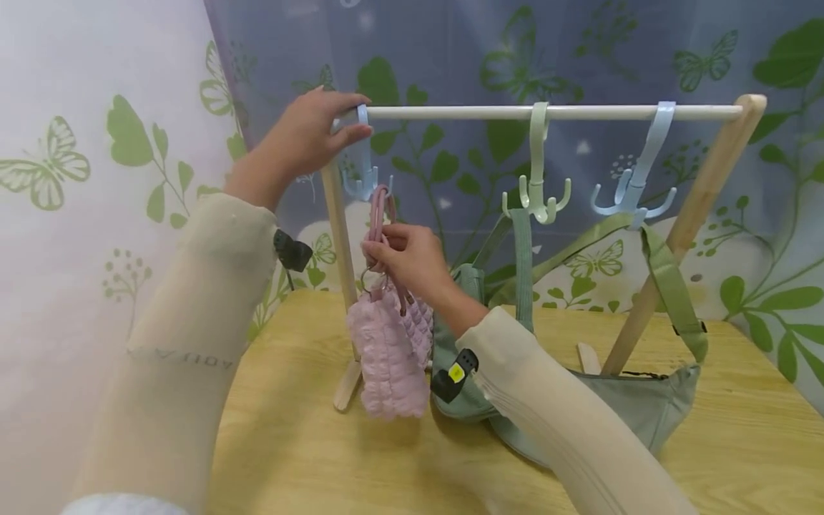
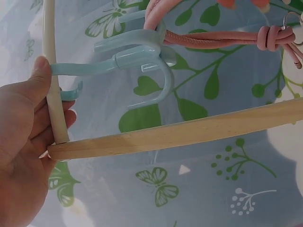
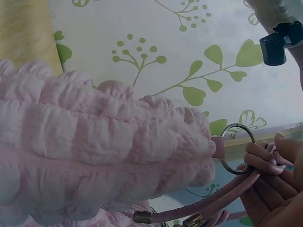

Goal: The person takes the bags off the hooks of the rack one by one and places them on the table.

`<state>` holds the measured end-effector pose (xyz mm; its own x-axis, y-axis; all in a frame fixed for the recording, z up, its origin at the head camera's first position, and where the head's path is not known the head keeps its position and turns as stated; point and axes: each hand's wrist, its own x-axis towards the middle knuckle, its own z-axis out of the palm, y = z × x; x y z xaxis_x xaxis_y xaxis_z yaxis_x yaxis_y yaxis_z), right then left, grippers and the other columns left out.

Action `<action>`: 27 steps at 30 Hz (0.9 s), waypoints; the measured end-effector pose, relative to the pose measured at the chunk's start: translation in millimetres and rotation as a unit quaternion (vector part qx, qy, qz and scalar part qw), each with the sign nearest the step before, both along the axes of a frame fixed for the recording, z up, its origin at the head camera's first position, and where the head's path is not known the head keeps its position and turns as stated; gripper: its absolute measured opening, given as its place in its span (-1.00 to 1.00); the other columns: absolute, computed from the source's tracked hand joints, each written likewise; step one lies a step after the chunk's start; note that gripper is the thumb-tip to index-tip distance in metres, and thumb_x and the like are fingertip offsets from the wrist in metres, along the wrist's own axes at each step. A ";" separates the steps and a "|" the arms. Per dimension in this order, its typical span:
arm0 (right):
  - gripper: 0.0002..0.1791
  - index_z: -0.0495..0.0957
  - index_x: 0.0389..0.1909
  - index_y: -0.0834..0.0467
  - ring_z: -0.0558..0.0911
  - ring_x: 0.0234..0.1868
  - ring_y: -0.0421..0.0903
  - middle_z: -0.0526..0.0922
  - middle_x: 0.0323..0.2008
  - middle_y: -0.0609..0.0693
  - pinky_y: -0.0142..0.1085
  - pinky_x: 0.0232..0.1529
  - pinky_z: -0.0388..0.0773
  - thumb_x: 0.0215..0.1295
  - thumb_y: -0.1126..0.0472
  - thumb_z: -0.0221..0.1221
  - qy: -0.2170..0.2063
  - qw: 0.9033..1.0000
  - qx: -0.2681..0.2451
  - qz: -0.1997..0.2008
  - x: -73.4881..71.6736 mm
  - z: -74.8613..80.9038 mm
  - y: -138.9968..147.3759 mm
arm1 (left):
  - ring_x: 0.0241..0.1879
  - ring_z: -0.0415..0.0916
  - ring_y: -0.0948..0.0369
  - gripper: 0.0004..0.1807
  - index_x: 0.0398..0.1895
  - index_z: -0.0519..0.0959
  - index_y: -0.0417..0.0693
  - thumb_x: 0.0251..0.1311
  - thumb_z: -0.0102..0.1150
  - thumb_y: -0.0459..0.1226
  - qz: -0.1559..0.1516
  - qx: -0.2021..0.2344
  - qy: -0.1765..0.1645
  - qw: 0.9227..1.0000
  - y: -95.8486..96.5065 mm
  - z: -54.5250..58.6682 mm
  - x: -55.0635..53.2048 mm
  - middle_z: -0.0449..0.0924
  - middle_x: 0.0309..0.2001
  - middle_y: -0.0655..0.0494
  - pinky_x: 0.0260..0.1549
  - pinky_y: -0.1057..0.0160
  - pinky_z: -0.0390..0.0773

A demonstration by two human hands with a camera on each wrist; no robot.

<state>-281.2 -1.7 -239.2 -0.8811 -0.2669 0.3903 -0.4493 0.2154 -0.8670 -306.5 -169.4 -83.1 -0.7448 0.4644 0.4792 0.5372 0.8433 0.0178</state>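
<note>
My left hand grips the left end of a white rail, its thumb against the strap of a blue four-way hook hanging there. A puffy pink handbag hangs below, its pink cord handle reaching up to the hook's prongs. In the left wrist view the cord passes behind a prong, and part of the loop is hidden. With thumb and fingers, my right hand pinches the cord's knot just above the metal ring on the bag.
A green hook and another blue hook hang farther right along the rail. Green bags hang there, one grey-green crossbody lying partly on the wooden table. Slanted wooden posts hold up the rail.
</note>
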 end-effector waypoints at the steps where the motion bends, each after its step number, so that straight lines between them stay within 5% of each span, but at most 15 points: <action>1: -0.66 0.64 0.03 0.16 0.70 -0.26 -0.15 0.74 -0.19 0.03 -0.29 -0.27 0.62 0.30 0.10 0.28 -0.004 1.000 -0.003 0.000 -0.5 0.2 0.8 | 0.33 0.27 -0.11 -0.44 0.39 0.31 -0.18 0.44 0.00 -0.08 0.000 0.001 0.002 1.000 1.2 0.2 0.0 0.37 0.32 -0.16 0.46 0.14 -0.22; 15: -0.73 0.61 -0.01 0.36 0.57 -0.43 -0.16 0.70 -0.23 0.23 -0.40 -0.45 0.51 0.36 0.30 0.19 -0.021 0.996 -0.084 0.027 -4.8 -10.4 6.2 | 0.34 0.26 -0.08 -0.44 0.39 0.32 -0.17 0.43 0.00 -0.07 0.000 0.013 -0.011 1.000 15.2 -9.1 1.6 0.39 0.31 -0.14 0.46 0.12 -0.19; 22: -0.70 0.61 0.03 0.32 0.58 -0.41 -0.13 0.71 -0.19 0.20 -0.36 -0.43 0.53 0.34 0.28 0.21 -0.037 0.997 -0.066 0.009 0.4 -7.3 10.6 | 0.36 0.24 -0.08 -0.44 0.39 0.30 -0.18 0.44 -0.01 -0.08 0.001 0.008 -0.012 1.000 15.7 -9.8 4.9 0.37 0.33 -0.15 0.46 0.15 -0.24; 27: -0.73 0.64 -0.03 0.32 0.60 -0.40 -0.13 0.72 -0.23 0.15 -0.37 -0.42 0.52 0.34 0.26 0.21 -0.006 0.999 -0.039 -0.002 0.9 0.0 13.2 | 0.36 0.24 -0.10 -0.44 0.40 0.30 -0.17 0.45 -0.02 -0.08 0.000 0.009 0.003 1.000 13.0 -6.4 5.3 0.37 0.32 -0.15 0.46 0.14 -0.26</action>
<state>-280.3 11.5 -239.2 -0.8870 -0.2326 0.3989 -0.4376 0.1479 -0.8869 -301.2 -156.4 -89.4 -0.7417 0.4554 0.4924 0.5368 0.8432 0.0287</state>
